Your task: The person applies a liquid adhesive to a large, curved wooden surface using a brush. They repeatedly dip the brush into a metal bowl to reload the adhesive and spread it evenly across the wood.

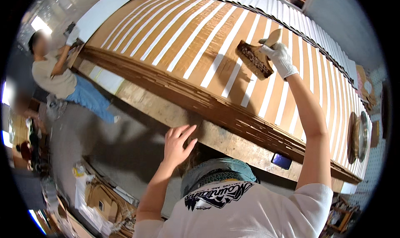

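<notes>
My right hand (279, 58), in a white glove, grips the pale wooden handle of a wide brush (254, 59) with dark bristles. The brush is over a broad stack of brown sheets (216, 65) crossed by many white strips, and its shadow falls to the lower left. Whether the bristles touch the top sheet I cannot tell. A wet-looking sheen covers part of the sheets left of the brush. Bare and with fingers apart, my left hand (178, 144) is held near the front edge of the wooden table (162, 106), holding nothing.
A phone (281, 161) lies on the table's front ledge. Round metal dishes (360, 136) stand at the stack's right end. Corrugated white sheets (258, 4) line the far side. At the left end another person (54, 73) handles a white board (106, 13). Cardboard scraps (102, 202) lie on the floor.
</notes>
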`<state>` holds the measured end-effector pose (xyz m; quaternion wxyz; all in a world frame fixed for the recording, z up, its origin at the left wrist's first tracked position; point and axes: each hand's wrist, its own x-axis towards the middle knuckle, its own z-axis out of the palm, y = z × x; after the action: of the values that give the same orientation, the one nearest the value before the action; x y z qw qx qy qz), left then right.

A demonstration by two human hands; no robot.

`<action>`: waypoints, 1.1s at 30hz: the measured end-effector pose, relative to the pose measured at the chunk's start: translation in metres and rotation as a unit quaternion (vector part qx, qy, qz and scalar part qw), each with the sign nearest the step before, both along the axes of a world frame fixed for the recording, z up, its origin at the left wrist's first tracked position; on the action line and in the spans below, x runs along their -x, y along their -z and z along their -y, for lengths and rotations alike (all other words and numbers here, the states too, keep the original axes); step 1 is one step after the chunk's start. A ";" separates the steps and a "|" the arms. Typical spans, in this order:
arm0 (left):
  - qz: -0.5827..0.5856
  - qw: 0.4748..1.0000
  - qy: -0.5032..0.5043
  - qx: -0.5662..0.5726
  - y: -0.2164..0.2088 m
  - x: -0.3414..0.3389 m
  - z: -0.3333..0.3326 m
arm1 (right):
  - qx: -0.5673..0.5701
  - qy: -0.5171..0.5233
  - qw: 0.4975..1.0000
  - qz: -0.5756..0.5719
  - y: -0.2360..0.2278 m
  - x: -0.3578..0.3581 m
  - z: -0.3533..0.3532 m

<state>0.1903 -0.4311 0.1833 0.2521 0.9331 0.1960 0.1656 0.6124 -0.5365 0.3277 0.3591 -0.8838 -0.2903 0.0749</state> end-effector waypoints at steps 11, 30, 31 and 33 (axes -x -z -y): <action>0.042 0.958 0.224 -0.174 0.036 -0.142 -0.161 | -0.089 -0.044 0.995 -0.008 0.025 -0.047 -0.094; 0.092 0.921 0.211 -0.314 0.100 -0.153 -0.181 | 0.027 0.079 0.986 0.143 0.120 -0.300 -0.225; 0.082 0.920 0.211 -0.319 0.101 -0.153 -0.180 | 0.008 0.074 0.983 0.165 0.127 -0.327 -0.231; 0.063 0.920 0.218 -0.321 0.103 -0.148 -0.182 | -0.034 0.066 0.980 0.183 0.138 -0.369 -0.242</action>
<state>0.3379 -0.2493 0.0805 -0.0192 0.9712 -0.0922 0.2190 0.9814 -0.2945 0.1893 0.3341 -0.8869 -0.2946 -0.1220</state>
